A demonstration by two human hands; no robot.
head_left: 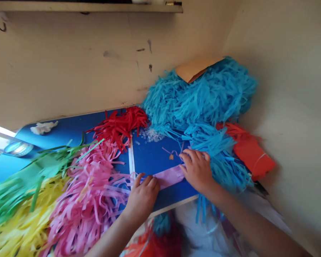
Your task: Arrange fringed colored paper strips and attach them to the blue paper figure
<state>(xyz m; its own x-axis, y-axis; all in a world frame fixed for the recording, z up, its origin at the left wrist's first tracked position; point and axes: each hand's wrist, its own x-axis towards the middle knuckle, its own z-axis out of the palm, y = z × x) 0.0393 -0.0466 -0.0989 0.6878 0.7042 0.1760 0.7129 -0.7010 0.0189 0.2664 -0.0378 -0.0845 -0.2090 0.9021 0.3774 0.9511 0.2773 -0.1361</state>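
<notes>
A flat lilac paper strip (169, 177) lies across the blue table (155, 157) near its front edge, thin fringes trailing from its left end. The curled fingers of my left hand (143, 195) grip that end. At the other end, my right hand (197, 167) holds the strip with bent fingers, its fingertips partly hidden. Just beyond the right hand are a curly lilac scrap and a small orange-brown scrap (171, 156). Pink fringed paper (96, 189) is heaped beside my left hand, and blue fringed paper (211, 142) lies close to my right.
Red fringes (123, 125), green fringes (29, 171) and yellow fringes (24, 221) cover the left side. A large blue fringe pile (200, 96) bears a brown envelope (196, 69). Clear bits (152, 135), crumpled white tissue (44, 127) and orange-red paper (253, 153) lie around. A shelf (96, 7) hangs above.
</notes>
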